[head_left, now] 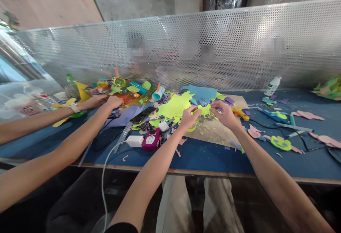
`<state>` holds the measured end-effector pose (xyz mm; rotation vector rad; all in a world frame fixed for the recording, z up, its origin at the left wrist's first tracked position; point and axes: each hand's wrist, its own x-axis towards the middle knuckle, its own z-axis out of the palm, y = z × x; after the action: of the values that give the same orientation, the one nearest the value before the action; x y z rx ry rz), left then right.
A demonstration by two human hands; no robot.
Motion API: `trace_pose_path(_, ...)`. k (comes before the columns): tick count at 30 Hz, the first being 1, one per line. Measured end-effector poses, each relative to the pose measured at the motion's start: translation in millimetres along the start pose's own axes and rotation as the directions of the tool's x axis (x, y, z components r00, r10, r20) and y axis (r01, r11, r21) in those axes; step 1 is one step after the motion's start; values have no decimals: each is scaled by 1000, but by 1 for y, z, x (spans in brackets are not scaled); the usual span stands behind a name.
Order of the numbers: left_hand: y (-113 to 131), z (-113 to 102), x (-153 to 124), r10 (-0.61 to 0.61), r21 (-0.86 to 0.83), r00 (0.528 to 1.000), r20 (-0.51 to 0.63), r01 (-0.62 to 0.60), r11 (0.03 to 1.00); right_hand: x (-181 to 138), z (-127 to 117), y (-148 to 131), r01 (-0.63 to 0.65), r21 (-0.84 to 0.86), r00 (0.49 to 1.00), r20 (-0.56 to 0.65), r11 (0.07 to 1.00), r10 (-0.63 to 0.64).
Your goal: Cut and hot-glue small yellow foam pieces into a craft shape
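Between my two hands is a small yellow-green foam cutout, raised a little over the table. My left hand pinches its left end, and my right hand grips the right end with thumb and fingers. Scissors with round handles lie just beneath the piece. A large ragged yellow-green sheet spreads out to the left, touching a blue sheet behind. Brown paper lies under my hands. An orange-yellow glue gun rests right beside my right hand.
A co-worker's hands work at the left among colourful bottle crafts. A phone, a magenta power adapter and a white charger with its cable lie left. A white bottle stands right, before the perforated metal screen. Scraps litter the table.
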<state>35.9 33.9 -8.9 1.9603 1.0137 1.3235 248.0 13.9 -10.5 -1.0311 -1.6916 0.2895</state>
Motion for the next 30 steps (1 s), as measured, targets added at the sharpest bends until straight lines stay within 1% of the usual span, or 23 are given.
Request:
trace_pose_path(2, 2, 1, -1, -13, -96, 999, -35, 9, 995, -1, 4, 0, -40, 57, 997, -71, 998, 44)
trace_pose_path(4, 3, 2, -1, -29, -237, 997, -78, 10, 971, -2, 8, -2, -72, 128, 986, -140, 989, 90)
trace_pose_path(6, 4, 3, -1, -51, -322, 996, -77, 24, 946, -2, 11, -6, -92, 200, 976, -175, 975, 128)
trace_pose_path(8, 5, 4, -2, -72, -295, 997, -24, 62, 953, -2, 13, -10, -106, 258, 971, -181, 960, 155)
trace_pose_path(10, 7, 6, -3, -99, -198, 995, 14, 100, 975, -2, 15, -14, -113, 286, 969, -179, 951, 169)
trace_pose_path(13, 10, 10, -6, -129, -56, 991, -33, 128, 990, -4, 19, -17, -120, 274, 971, -170, 954, 171)
trace_pose_path(16, 12, 12, -8, -124, 1, 989, -81, 125, 992, -5, 24, -16, -117, 233, 977, -146, 965, 154)
trace_pose_path(20, 10, 12, -8, -115, 24, 989, -94, 118, 993, -5, 24, -14, -99, 164, 988, -102, 982, 117)
trace_pose_path(23, 6, 13, -7, -87, -55, 993, -76, 83, 995, -4, 21, -15, -50, 73, 993, -105, 996, 57)
trace_pose_path(26, 2, 16, -7, -55, -130, 994, -90, 43, 991, -3, 18, -17, 2, -12, 995, -102, 1000, -3)
trace_pose_path(30, -2, 18, -5, -38, -81, 991, -130, 28, 996, -2, 15, -14, 32, -33, 997, -71, 999, -35)
